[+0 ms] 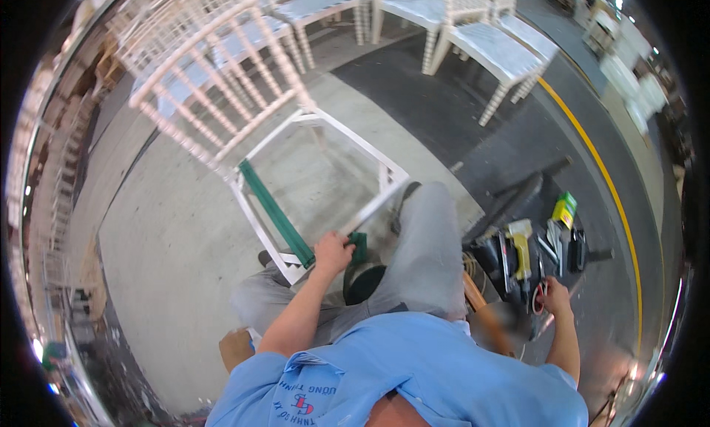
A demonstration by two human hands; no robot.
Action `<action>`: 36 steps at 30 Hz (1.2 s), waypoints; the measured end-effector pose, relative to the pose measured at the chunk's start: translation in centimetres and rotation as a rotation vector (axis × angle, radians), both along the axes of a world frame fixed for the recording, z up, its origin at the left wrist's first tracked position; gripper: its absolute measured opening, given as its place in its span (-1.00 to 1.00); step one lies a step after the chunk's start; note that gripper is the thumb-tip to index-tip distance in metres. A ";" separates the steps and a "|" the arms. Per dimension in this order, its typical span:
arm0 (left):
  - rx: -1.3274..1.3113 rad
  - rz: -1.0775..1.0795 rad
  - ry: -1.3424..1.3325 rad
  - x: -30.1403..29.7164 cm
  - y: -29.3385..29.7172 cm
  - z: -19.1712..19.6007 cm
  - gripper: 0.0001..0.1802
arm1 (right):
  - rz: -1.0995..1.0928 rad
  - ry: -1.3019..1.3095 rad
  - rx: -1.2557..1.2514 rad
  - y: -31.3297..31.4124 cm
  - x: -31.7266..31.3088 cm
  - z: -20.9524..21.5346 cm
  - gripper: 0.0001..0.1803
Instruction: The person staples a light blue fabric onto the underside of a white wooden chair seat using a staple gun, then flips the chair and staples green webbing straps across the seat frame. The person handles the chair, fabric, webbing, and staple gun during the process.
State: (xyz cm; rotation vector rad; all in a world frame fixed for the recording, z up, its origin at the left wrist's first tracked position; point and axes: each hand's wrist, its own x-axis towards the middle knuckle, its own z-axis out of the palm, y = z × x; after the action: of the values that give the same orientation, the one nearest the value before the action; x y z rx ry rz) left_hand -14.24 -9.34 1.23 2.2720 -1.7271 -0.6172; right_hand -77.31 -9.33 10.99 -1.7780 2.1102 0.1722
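Note:
A white chair frame (244,194) with a spindle back and an open seat stands in front of my knees. Along its left seat rail lies a green webbing strap (270,209), running to the near corner. There my left hand (333,254) is closed on the strap at the front rail; its loose end (358,247) shows just to the right of my fingers. Far to the right, my right hand (556,297) has its fingers around the red handles of a pair of scissors (538,297), beside the tools on a dark stand.
The dark stand (532,198) carries a yellow-handled tool (522,255), a green and yellow box (564,209) and several metal tools. More white chairs with pale seats (492,46) are lined up at the back. A yellow floor line (592,146) curves along the right.

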 end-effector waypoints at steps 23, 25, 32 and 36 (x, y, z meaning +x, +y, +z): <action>-0.672 0.345 0.983 4.0 -3.5 27.4 -0.76 | 0.646 -1.559 0.395 -12.3 47.8 8.6 -0.41; -0.735 0.333 1.035 3.9 -3.7 28.9 -0.76 | 0.624 -1.579 0.576 -10.9 50.1 7.6 -0.51; -0.938 0.596 1.278 7.9 -0.9 29.5 -0.78 | 0.854 -0.943 0.747 -8.7 46.4 2.0 -0.70; -0.811 0.631 1.403 4.9 -1.0 23.5 -0.79 | 0.925 -0.823 0.429 -9.6 44.6 2.6 -0.61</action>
State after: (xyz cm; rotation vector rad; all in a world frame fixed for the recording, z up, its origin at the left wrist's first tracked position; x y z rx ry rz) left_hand -9.30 -10.30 24.71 1.0704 -0.3728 -0.8075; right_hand -32.68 -18.96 13.56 -1.9277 0.5695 0.0882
